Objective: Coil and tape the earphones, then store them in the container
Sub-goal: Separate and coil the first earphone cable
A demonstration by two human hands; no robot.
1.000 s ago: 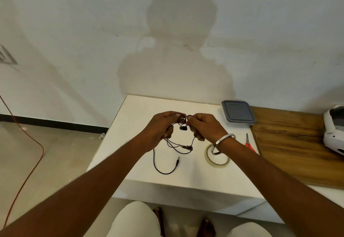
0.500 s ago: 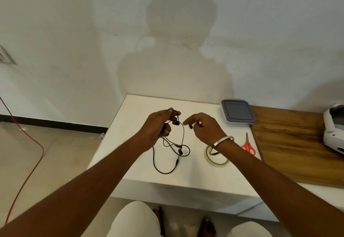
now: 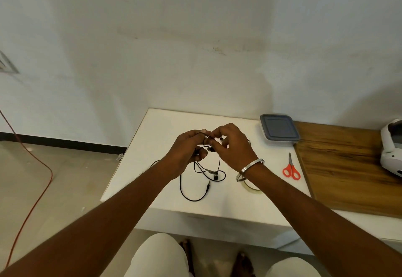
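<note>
Right hand has rejoined left hand at frame centre; both pinch the earphones at the bud end, likely starting a coil. Cord and plug trail on table. Container upper right, lidded.

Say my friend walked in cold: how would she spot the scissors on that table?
Start at the white table against the wall and look to its right side, where it meets the wooden board. The scissors lie flat there, just before the grey-lidded container, blades pointing toward it. Their bright red handles set them apart from the clear tape roll and black earphones nearby.
</note>
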